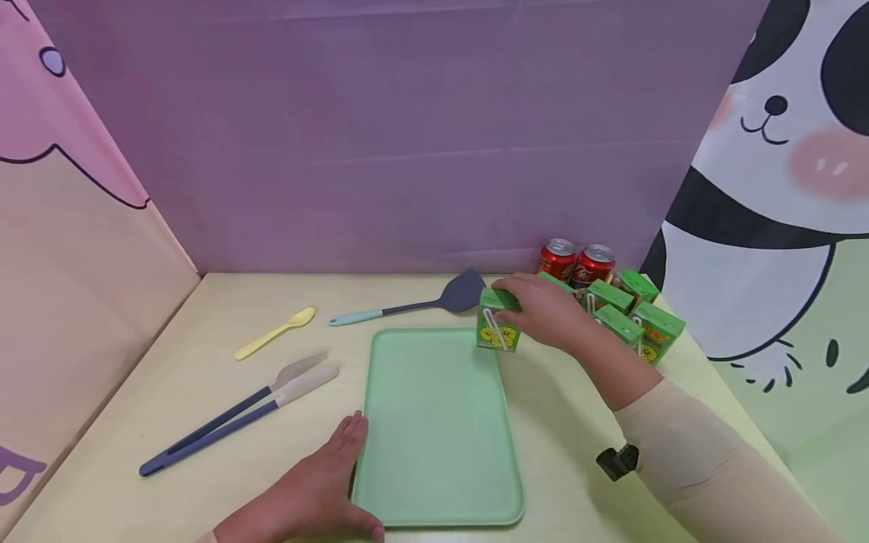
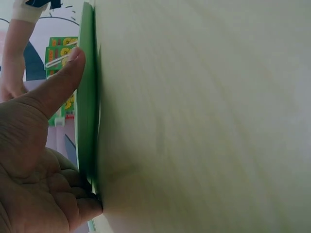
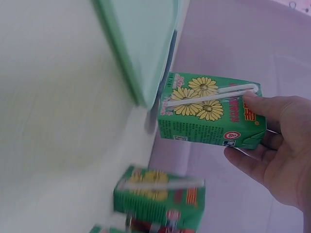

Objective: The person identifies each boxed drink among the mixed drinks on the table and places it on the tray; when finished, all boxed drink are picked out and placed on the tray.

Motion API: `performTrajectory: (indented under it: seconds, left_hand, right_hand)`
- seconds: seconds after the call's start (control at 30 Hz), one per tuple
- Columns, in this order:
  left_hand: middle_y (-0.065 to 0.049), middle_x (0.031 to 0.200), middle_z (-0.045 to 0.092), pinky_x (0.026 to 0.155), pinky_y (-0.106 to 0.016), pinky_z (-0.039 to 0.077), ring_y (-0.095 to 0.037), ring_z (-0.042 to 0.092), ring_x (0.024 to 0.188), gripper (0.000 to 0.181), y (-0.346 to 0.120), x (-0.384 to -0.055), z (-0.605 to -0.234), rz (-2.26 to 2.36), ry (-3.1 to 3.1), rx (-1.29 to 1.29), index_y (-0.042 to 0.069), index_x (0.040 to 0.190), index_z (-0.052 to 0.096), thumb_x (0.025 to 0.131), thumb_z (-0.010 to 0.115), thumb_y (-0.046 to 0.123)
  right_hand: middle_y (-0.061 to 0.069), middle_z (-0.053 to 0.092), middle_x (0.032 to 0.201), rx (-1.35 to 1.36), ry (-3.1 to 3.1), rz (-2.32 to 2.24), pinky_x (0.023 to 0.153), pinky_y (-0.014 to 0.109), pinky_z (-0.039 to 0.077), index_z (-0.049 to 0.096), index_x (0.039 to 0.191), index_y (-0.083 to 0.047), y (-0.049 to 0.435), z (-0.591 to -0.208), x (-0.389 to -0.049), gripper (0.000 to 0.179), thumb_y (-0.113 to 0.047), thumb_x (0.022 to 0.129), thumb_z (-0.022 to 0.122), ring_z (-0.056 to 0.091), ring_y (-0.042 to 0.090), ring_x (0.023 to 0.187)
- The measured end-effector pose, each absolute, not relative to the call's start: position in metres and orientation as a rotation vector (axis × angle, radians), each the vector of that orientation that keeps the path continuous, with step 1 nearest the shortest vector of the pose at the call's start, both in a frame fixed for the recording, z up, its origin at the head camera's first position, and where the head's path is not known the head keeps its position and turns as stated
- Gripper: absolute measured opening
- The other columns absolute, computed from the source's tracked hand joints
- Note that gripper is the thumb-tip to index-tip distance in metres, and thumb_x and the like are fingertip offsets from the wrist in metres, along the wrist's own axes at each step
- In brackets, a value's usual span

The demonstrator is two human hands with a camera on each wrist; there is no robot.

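My right hand (image 1: 546,308) grips a green drink carton (image 1: 498,335) by its upper end, over the far right corner of the pale green tray (image 1: 437,430). The carton carries yellow flowers and a white straw on its side, plain in the right wrist view, where its lower end sits close to the tray corner. Fingers extended, my left hand (image 1: 315,483) rests against the tray's left edge, its thumb by the near left corner. In the left wrist view the thumb (image 2: 65,82) lies along the tray's side.
Several more green cartons (image 1: 619,323) stand at the right, with two red soda cans (image 1: 594,265) behind them. A dark spatula (image 1: 464,292) lies beyond the tray. To the left are a yellow spoon (image 1: 274,332) and blue-handled tongs (image 1: 224,430). A purple backdrop (image 1: 407,151) closes off the far side.
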State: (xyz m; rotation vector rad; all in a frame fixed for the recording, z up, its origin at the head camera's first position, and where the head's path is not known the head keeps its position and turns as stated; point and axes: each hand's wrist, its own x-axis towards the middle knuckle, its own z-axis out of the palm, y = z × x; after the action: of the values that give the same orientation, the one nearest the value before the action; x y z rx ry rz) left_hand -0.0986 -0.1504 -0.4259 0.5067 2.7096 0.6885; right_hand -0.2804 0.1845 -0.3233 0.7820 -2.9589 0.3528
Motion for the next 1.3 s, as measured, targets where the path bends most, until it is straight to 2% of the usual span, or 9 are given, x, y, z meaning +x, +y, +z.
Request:
performTrajectory:
  seconds: [0.37, 0.6, 0.73, 0.97, 1.3]
  left_hand:
    - [-0.015, 0.165, 0.011, 0.113, -0.056, 0.031, -0.032, 0.009, 0.152, 0.142, -0.148, -0.101, -0.428, 0.657, 2.691, 0.476, 0.001, 0.156, 0.016, 0.054, 0.080, 0.074]
    - [-0.014, 0.165, 0.011, 0.113, -0.056, 0.031, -0.032, 0.010, 0.152, 0.141, -0.147, -0.101, -0.430, 0.646, 2.686, 0.466, 0.002, 0.156, 0.016, 0.054, 0.081, 0.073]
    - [-0.013, 0.165, 0.010, 0.114, -0.056, 0.030, -0.031, 0.009, 0.152, 0.142, -0.146, -0.103, -0.430, 0.633, 2.669, 0.440, 0.004, 0.157, 0.015, 0.053, 0.079, 0.076]
    - [-0.014, 0.165, 0.010, 0.112, -0.057, 0.033, -0.032, 0.010, 0.152, 0.142, -0.146, -0.103, -0.429, 0.638, 2.666, 0.449, 0.003, 0.157, 0.016, 0.053, 0.078, 0.077]
    - [-0.015, 0.165, 0.010, 0.110, -0.058, 0.035, -0.033, 0.010, 0.152, 0.142, -0.150, -0.103, -0.426, 0.645, 2.668, 0.440, 0.003, 0.157, 0.015, 0.053, 0.078, 0.077]
  right_hand:
    - [0.007, 0.057, 0.134, 0.887, -2.989, 0.475, 0.100, 0.044, 0.047, 0.055, 0.137, -0.012, 0.112, -0.336, -0.288, 0.051, -0.034, 0.093, 0.067, 0.055, 0.025, 0.122]
    - [0.002, 0.060, 0.128, 0.873, -2.995, 0.491, 0.091, 0.038, 0.052, 0.055, 0.137, -0.015, 0.075, -0.349, -0.291, 0.050, -0.034, 0.093, 0.068, 0.060, 0.018, 0.111]
    - [0.001, 0.060, 0.128, 0.851, -3.013, 0.460, 0.093, 0.037, 0.052, 0.056, 0.137, -0.016, 0.058, -0.353, -0.294, 0.050, -0.035, 0.092, 0.069, 0.060, 0.018, 0.113]
    - [0.002, 0.059, 0.131, 0.895, -3.018, 0.456, 0.095, 0.038, 0.051, 0.055, 0.137, -0.015, 0.045, -0.359, -0.295, 0.051, -0.036, 0.093, 0.068, 0.057, 0.019, 0.118]
    - [0.003, 0.056, 0.130, 0.957, -2.979, 0.419, 0.093, 0.038, 0.050, 0.049, 0.142, -0.016, 0.042, -0.364, -0.293, 0.052, -0.036, 0.096, 0.063, 0.056, 0.019, 0.113]
